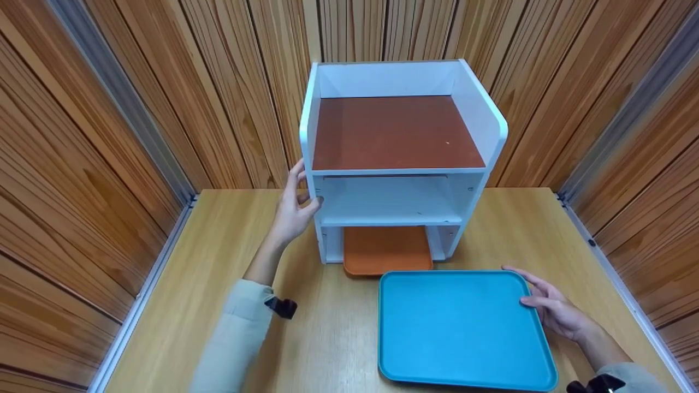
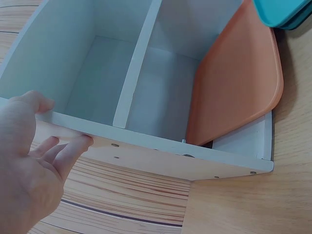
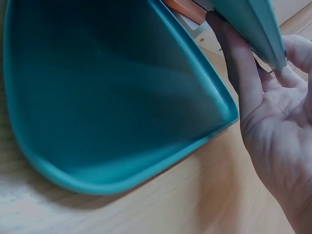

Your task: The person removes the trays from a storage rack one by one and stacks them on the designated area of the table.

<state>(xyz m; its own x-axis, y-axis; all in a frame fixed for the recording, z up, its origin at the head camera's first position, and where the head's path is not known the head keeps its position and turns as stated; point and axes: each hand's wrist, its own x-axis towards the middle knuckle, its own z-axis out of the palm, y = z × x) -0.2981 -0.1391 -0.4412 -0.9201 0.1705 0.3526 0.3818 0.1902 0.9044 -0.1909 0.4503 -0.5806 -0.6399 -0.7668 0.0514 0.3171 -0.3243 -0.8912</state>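
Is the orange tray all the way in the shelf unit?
Only partly in: the orange tray sits in the bottom compartment of the white shelf unit, its front edge sticking out.

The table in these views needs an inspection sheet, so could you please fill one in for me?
Surface: wooden table.
Job's things: shelf standing upright; orange tray in its lowest bay, jutting out at the front; blue tray in front of the shelf; second blue tray beneath that one, resting on the table.
Clutter: nothing seen.
Hands: left hand grips the shelf's side; right hand holds the upper blue tray by its edge.
Cables: nothing seen.
Surroundings: wood-grain walls, metal strips at the corners.
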